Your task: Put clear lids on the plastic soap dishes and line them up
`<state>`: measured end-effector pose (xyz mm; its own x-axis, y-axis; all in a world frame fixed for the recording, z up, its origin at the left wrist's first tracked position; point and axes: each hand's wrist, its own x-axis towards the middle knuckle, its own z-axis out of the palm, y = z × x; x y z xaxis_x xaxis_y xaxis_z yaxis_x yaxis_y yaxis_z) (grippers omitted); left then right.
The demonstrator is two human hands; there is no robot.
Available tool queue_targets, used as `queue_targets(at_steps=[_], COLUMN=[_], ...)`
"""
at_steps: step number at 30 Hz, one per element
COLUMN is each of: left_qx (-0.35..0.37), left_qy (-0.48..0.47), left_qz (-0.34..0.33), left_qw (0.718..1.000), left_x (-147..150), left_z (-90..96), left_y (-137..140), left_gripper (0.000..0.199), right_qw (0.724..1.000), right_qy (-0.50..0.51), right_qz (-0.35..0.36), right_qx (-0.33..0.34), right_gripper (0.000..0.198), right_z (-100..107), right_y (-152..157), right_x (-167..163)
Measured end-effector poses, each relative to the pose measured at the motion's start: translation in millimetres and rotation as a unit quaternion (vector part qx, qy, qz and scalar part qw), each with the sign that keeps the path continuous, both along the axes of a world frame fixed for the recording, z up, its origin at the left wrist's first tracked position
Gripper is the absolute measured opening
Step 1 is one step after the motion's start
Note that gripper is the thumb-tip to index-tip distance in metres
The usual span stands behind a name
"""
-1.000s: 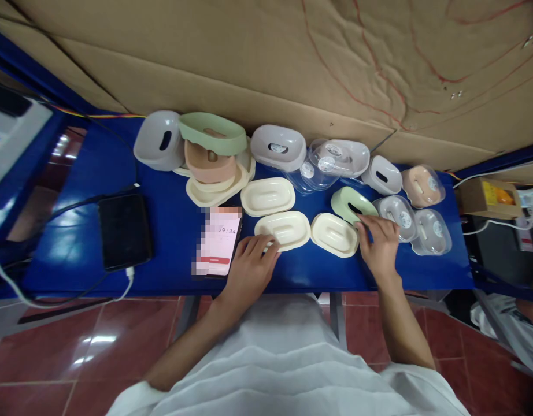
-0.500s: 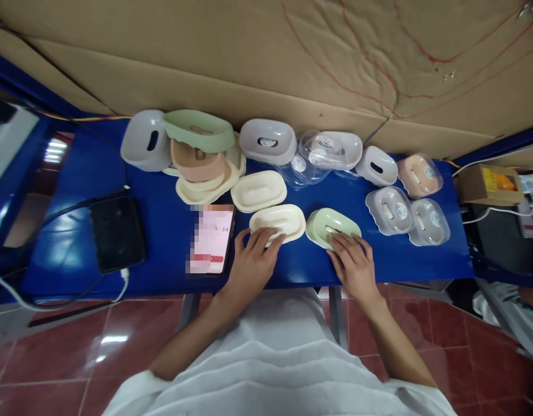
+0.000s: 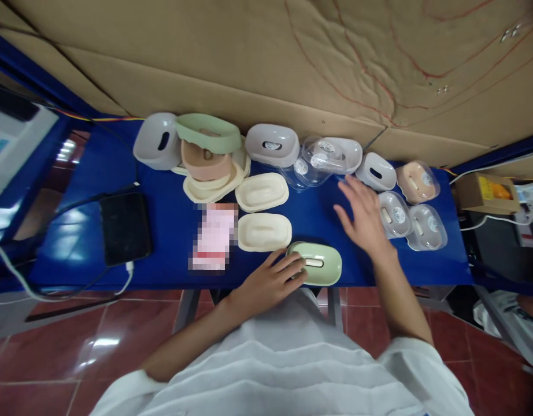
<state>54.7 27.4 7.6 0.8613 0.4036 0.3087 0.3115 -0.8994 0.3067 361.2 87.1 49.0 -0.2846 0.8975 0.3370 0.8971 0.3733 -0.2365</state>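
The left hand point(image 3: 266, 289) rests its fingers point(image 3: 295, 268) on the left end of the green dish point(image 3: 329, 266), slightly apart from one another; whether they clamp the rim or only lie on it cannot be told, since the thumb is hidden. The dish sits near the front edge of the desk point(image 3: 175, 237), a pale strip point(image 3: 313, 262) in its slot. The right hand point(image 3: 367, 219) is empty, its fingers loosely spread and the thumb well out, between the clear lids point(image 3: 310, 173) and the lidded boxes point(image 3: 426, 228). Two cream trays point(image 3: 265, 232) lie one behind the other, left of the dish and beyond the left hand. Beside them is a phone point(image 3: 212, 240), and farther left a black device point(image 3: 124, 229) with a white plug. Tubs point(image 3: 273, 144) in grey, green and tan line the back of the blue desk, before a brown wall point(image 3: 206, 63). The floor point(image 3: 132, 352) is red tile; a small carton point(image 3: 483, 195) stands beyond the desk's right end.
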Motion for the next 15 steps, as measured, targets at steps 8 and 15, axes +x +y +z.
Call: queue_targets(at_steps=[8,15], left_qx=[-0.035,-0.066], left_qy=[-0.084,-0.102], left_qz=[0.087,0.099], left_qw=[0.992,0.988], left_x=[-40,-28], left_z=[-13.6,-14.0], left_y=[-30,-11], left_gripper=[0.028,0.027], right_qw=[0.985,0.999], right_qy=[0.027,0.037], right_qz=[0.054,0.028], right_qx=[-0.161,-0.014], right_gripper=[0.095,0.073], right_z=[7,19], right_y=[154,69], right_x=[40,19])
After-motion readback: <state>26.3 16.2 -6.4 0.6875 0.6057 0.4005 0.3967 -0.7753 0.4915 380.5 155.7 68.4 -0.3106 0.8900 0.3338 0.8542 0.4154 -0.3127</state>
